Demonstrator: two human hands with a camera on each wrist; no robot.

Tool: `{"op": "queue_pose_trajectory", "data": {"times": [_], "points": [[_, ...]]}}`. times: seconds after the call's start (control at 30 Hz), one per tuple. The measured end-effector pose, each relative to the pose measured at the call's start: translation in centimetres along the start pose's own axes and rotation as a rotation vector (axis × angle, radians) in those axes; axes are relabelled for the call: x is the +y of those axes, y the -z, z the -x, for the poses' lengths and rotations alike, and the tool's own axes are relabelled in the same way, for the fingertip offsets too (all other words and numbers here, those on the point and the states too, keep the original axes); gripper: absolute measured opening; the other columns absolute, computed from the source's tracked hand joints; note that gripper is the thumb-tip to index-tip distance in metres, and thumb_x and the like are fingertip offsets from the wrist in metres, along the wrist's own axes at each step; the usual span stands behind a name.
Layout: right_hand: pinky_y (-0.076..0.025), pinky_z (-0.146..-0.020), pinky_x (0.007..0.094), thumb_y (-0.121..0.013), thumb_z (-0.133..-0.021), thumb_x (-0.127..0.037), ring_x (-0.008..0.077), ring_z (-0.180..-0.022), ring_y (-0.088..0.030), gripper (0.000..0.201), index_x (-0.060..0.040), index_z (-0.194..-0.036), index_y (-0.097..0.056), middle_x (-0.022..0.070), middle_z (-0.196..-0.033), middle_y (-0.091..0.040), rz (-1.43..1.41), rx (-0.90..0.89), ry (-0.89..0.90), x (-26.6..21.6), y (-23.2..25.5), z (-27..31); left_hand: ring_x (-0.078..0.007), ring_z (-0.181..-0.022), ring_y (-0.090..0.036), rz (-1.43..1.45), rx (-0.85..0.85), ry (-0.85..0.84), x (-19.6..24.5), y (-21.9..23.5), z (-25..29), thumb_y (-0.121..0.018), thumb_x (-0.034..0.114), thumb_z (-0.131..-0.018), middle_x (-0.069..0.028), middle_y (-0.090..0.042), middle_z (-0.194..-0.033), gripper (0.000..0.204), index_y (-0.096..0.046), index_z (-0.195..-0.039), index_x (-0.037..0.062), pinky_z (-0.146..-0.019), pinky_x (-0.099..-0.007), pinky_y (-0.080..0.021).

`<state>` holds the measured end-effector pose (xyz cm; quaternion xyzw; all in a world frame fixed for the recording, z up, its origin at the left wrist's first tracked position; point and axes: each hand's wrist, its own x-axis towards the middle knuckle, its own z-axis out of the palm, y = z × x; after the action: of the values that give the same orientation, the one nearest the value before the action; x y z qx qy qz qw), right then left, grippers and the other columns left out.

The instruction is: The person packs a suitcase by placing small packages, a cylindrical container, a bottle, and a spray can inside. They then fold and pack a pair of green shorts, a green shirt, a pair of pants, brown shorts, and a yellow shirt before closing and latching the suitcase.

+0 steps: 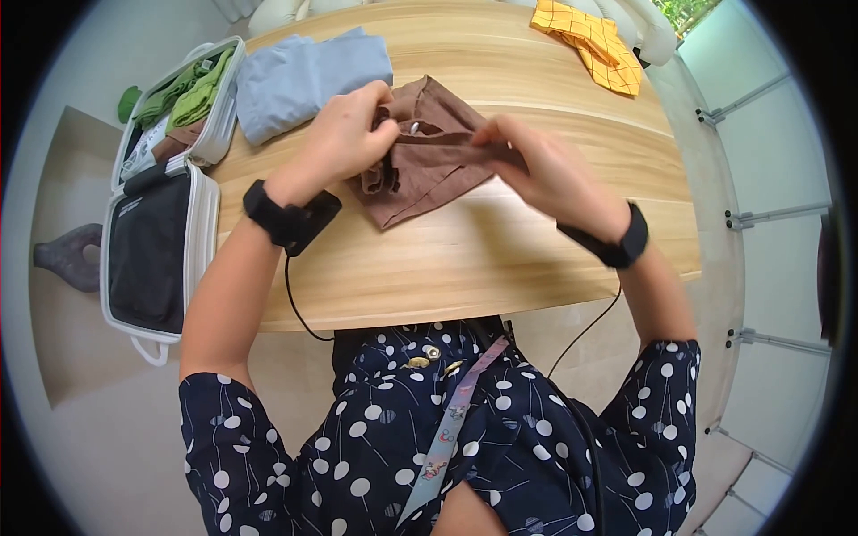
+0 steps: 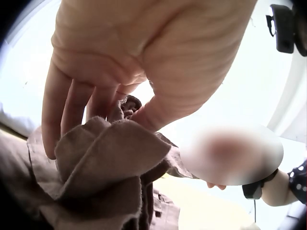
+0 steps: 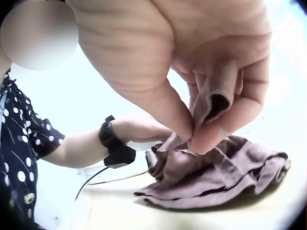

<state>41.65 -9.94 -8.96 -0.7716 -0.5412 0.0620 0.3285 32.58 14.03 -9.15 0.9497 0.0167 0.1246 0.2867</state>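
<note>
Left grip (image 2: 144,52): thumb tip and most fingertips hidden behind the brown garment (image 2: 115,155), which runs off the left wrist view's bottom edge. Right grip (image 1: 559,174) slightly blurred in head view. Print (image 1: 134,205) on black panel (image 1: 147,259) of white case (image 1: 204,241) too small to read (greenery (image 1: 684,13) cut off up top).

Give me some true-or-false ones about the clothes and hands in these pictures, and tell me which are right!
1. The left grip and right grip both hold the brown cloth. True.
2. The yellow cloth is inside the suitcase. False: the yellow cloth lies on the table.
3. The blue cloth lies beside the suitcase. True.
4. The suitcase is closed. False: it is open, with green clothes showing inside.
5. The person's sleeves are plain. False: the sleeves are dark with white dots.
</note>
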Motion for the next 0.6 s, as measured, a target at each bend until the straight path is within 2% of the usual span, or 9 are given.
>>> {"op": "queue_pose_trajectory", "data": {"times": [0.07,0.13,0.17,0.33,0.43,0.5,0.53,0.57,0.6], "points": [[-0.049,-0.068,0.0373,-0.059,-0.082,-0.006,0.0313,-0.082,-0.063,0.020,-0.0051,-0.102,-0.055,0.0148,-0.089,-0.065,0.049,-0.040,-0.009,0.5,0.4,-2.4,-0.0330,-0.067,-0.062,0.051,-0.041,0.061,-0.5,0.9,-0.1,-0.056,0.017,-0.078,-0.0206,-0.063,-0.074,0.027,-0.058,-0.095,-0.0031,-0.063,-0.0398,-0.048],[-0.049,-0.067,0.0354,-0.060,-0.083,-0.006,0.0293,-0.081,-0.064,0.020,-0.0049,-0.102,-0.057,0.0151,-0.091,-0.065,0.099,-0.080,-0.015,1.5,-0.1,-5.0,-0.0078,-0.063,-0.052,0.187,-0.083,0.063,-1.4,1.1,-0.4,-0.054,0.014,-0.086,-0.0025,-0.057,-0.072,0.018,-0.056,-0.097,-0.0010,-0.056,-0.0247,-0.043],[-0.049,-0.067,0.0372,-0.062,-0.082,-0.009,0.0300,-0.081,-0.063,0.020,-0.0054,-0.101,-0.058,0.0145,-0.090,-0.066,0.167,-0.096,0.040,2.8,-1.2,-6.1,-0.0065,-0.065,-0.052,0.241,-0.110,0.115,-1.2,1.4,-0.5,-0.054,0.013,-0.088,-0.0010,-0.057,-0.075,0.016,-0.056,-0.096,-0.0009,-0.056,-0.0231,-0.043],[-0.048,-0.070,0.0409,-0.065,-0.078,-0.014,0.0338,-0.083,-0.061,0.022,-0.0059,-0.099,-0.061,0.0154,-0.089,-0.066,0.348,0.033,0.237,4.8,-5.0,-9.8,-0.0076,-0.067,-0.054,0.261,-0.090,0.135,-1.3,1.7,-1.2,-0.056,0.013,-0.087,-0.0032,-0.058,-0.078,0.018,-0.057,-0.096,-0.0017,-0.058,-0.0231,-0.044],[-0.048,-0.075,0.0374,-0.063,-0.081,-0.010,0.0306,-0.086,-0.063,0.021,-0.0049,-0.101,-0.063,0.0157,-0.097,-0.066,0.293,-0.209,-0.042,4.2,-4.8,-10.5,-0.0120,-0.063,-0.058,0.248,-0.013,0.031,-1.5,0.8,-1.4,-0.058,0.015,-0.085,-0.0065,-0.060,-0.075,0.021,-0.057,-0.095,-0.0023,-0.055,-0.0261,-0.046],[-0.050,-0.077,0.0344,-0.058,-0.084,-0.006,0.0252,-0.089,-0.063,0.028,-0.0018,-0.111,-0.059,0.0158,-0.105,-0.065,-0.201,-0.209,0.026,7.0,-5.6,-10.2,-0.0164,-0.058,-0.061,0.354,-0.060,0.052,-0.2,0.2,-0.8,-0.061,0.018,-0.083,-0.0096,-0.062,-0.070,0.023,-0.057,-0.094,-0.0024,-0.054,-0.0291,-0.048],[-0.050,-0.077,0.0344,-0.058,-0.084,-0.006,0.0252,-0.089,-0.063,0.028,-0.0018,-0.111,-0.059,0.0158,-0.105,-0.065,-0.200,-0.211,0.025,8.0,-5.3,-9.9,-0.0167,-0.059,-0.062,0.424,-0.132,0.112,0.9,0.1,-0.1,-0.063,0.018,-0.083,-0.0098,-0.062,-0.070,0.024,-0.056,-0.095,-0.0021,-0.056,-0.0290,-0.049],[-0.051,-0.076,0.0325,-0.057,-0.085,-0.005,0.0222,-0.088,-0.063,0.030,0.0001,-0.115,-0.056,0.0155,-0.107,-0.064,-0.355,-0.262,-0.034,8.9,-4.8,-9.5,-0.0158,-0.090,-0.060,0.326,-0.247,-0.062,-0.1,-0.8,0.2,-0.062,0.021,-0.088,-0.0077,-0.062,-0.095,0.030,-0.055,-0.108,0.0011,-0.078,-0.0298,-0.050],[-0.052,-0.075,0.0305,-0.055,-0.087,-0.004,0.0193,-0.088,-0.063,0.033,0.0020,-0.119,-0.053,0.0151,-0.110,-0.064,-0.508,-0.313,-0.092,9.6,-4.3,-9.2,-0.0202,-0.098,-0.059,0.336,-0.327,-0.154,-0.7,-1.9,0.8,-0.063,0.020,-0.087,-0.0109,-0.061,-0.108,0.031,-0.056,-0.112,0.0023,-0.084,-0.0319,-0.049]]}}
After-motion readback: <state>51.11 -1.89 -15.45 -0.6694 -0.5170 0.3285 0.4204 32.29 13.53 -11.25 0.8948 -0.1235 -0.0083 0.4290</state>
